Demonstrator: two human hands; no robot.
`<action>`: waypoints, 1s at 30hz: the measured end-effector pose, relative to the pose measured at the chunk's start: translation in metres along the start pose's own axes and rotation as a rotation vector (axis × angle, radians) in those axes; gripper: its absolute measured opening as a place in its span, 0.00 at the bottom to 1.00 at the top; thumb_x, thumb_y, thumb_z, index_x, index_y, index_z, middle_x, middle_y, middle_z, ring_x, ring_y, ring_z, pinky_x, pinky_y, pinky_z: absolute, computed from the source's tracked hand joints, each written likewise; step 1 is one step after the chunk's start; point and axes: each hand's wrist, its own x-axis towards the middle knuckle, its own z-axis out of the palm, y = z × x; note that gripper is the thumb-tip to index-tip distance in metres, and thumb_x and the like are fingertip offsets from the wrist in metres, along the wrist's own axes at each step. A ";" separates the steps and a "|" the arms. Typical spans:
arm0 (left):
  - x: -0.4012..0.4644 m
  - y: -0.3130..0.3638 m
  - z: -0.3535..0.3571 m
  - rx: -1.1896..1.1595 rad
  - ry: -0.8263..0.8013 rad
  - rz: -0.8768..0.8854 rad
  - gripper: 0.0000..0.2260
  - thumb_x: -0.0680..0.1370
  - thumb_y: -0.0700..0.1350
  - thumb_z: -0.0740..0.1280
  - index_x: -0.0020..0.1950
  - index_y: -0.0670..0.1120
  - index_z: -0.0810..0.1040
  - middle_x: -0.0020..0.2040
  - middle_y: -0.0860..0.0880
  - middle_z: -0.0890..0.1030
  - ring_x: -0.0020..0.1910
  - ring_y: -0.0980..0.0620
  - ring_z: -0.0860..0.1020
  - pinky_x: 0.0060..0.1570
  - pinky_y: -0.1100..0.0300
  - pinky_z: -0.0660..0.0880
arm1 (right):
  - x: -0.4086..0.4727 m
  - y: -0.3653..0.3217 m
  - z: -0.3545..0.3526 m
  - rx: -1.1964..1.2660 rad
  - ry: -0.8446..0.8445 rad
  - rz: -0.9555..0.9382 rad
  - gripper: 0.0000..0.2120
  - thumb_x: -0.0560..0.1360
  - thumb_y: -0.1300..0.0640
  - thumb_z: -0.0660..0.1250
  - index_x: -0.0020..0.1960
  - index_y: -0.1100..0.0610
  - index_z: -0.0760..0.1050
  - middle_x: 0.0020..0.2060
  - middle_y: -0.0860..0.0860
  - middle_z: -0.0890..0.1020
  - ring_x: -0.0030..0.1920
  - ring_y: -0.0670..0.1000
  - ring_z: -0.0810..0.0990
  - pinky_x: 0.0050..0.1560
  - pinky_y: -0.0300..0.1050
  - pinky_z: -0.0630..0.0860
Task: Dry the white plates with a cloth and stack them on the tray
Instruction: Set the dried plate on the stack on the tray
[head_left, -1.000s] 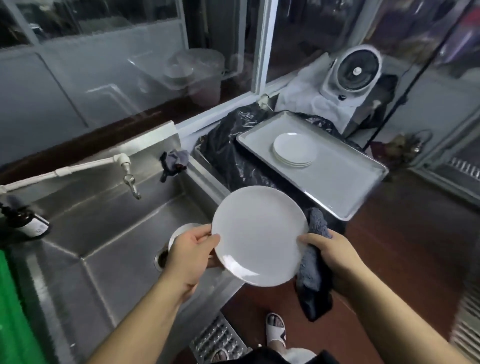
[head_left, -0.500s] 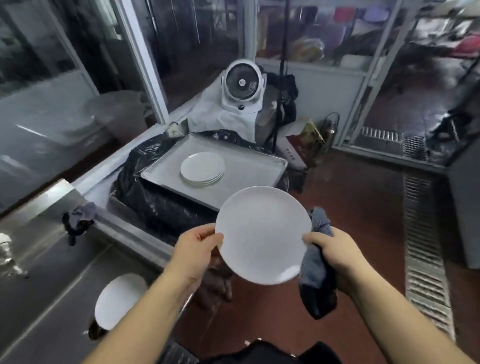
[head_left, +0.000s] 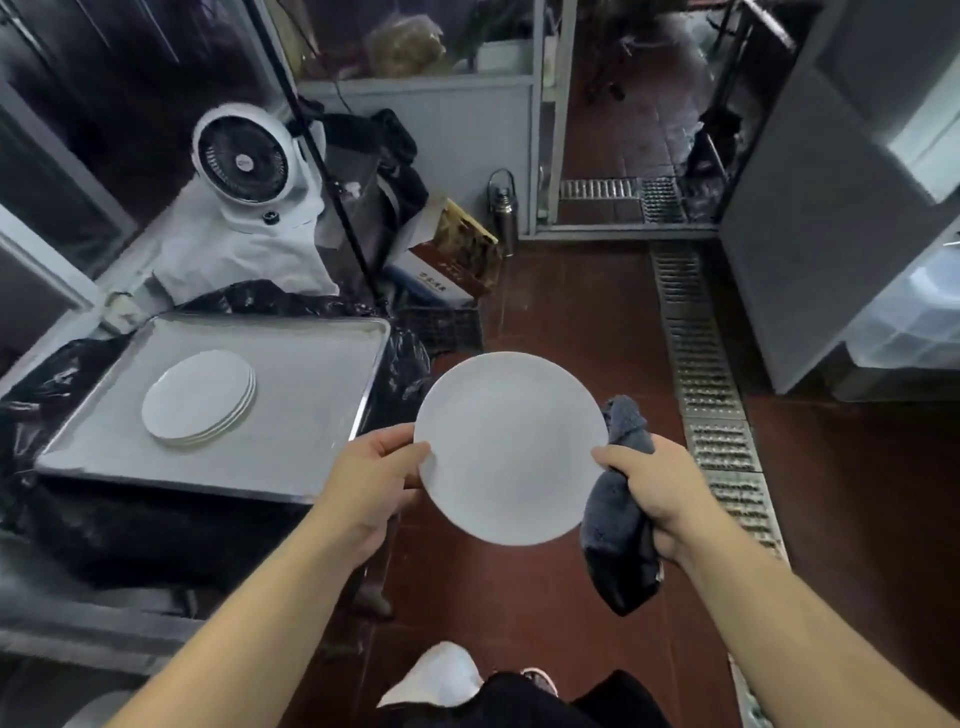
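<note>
A white plate (head_left: 511, 449) is pinched at its rims by the left hand (head_left: 371, 475) and the right hand (head_left: 652, 491), a grey cloth (head_left: 618, 512) also gripped in the right

Two bare arms come up from the bottom of the picture, with no sleeves on them. The left hand (head_left: 371, 480) and the right hand (head_left: 657, 491) wear no gloves, rings or watch. At the bottom middle there are dark black clothes (head_left: 535, 701). Beside them, one foot wears a white slipper (head_left: 436, 675) on the red floor.
</note>
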 end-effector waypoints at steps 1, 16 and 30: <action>0.011 0.001 0.006 0.013 -0.017 -0.009 0.13 0.83 0.35 0.66 0.54 0.48 0.89 0.50 0.43 0.89 0.43 0.48 0.88 0.39 0.55 0.85 | 0.006 -0.001 -0.004 -0.003 0.021 0.008 0.08 0.72 0.58 0.78 0.47 0.59 0.83 0.41 0.60 0.87 0.39 0.58 0.85 0.42 0.54 0.79; 0.215 0.065 0.038 0.008 -0.244 -0.018 0.15 0.82 0.36 0.65 0.55 0.50 0.90 0.34 0.52 0.85 0.32 0.53 0.83 0.33 0.60 0.80 | 0.140 -0.094 0.031 -0.070 0.235 0.034 0.07 0.77 0.57 0.77 0.47 0.58 0.81 0.29 0.49 0.84 0.35 0.54 0.84 0.29 0.44 0.78; 0.322 0.105 0.032 -0.111 0.027 -0.082 0.18 0.81 0.35 0.65 0.51 0.54 0.90 0.47 0.46 0.89 0.38 0.51 0.83 0.42 0.52 0.85 | 0.311 -0.183 0.098 -0.292 -0.037 0.016 0.03 0.77 0.60 0.74 0.47 0.57 0.80 0.40 0.55 0.87 0.44 0.58 0.85 0.44 0.52 0.81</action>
